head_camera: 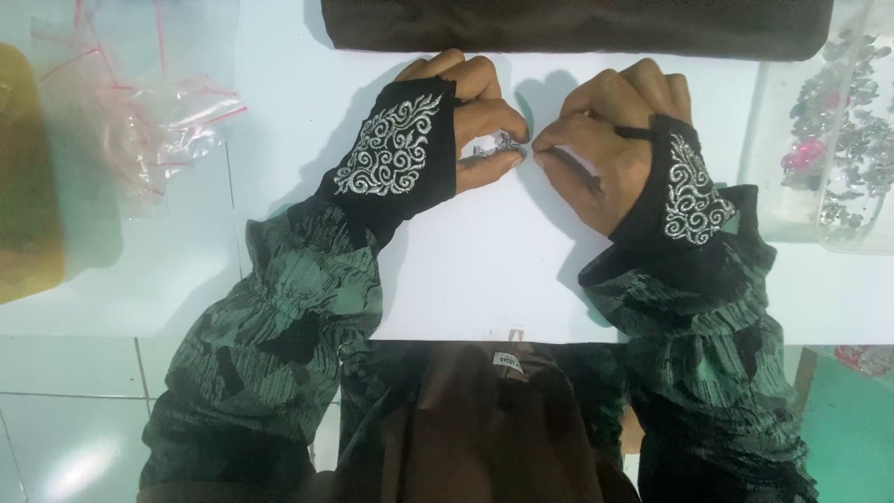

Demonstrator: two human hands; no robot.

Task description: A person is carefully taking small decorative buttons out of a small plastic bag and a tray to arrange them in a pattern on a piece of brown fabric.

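Pinching 1 small silver ornament (495, 145), left hand (466, 116) clamped, right hand (601, 140) fingertips together, 2 hands

Two hands (470, 121) (605, 140), one silver ornament (494, 144), one bead box (852, 140), one plastic bag (140, 102).

white table (466, 270) carrying folded dark brown cloth (577, 23), clear plastic bags (140, 112) and a clear bead box (852, 140)

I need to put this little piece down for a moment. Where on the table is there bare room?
Bare white table lies between the two sleeves, below the left hand and right hand. Crowded: plastic bags at left, bead tray at right, brown cloth along the top.
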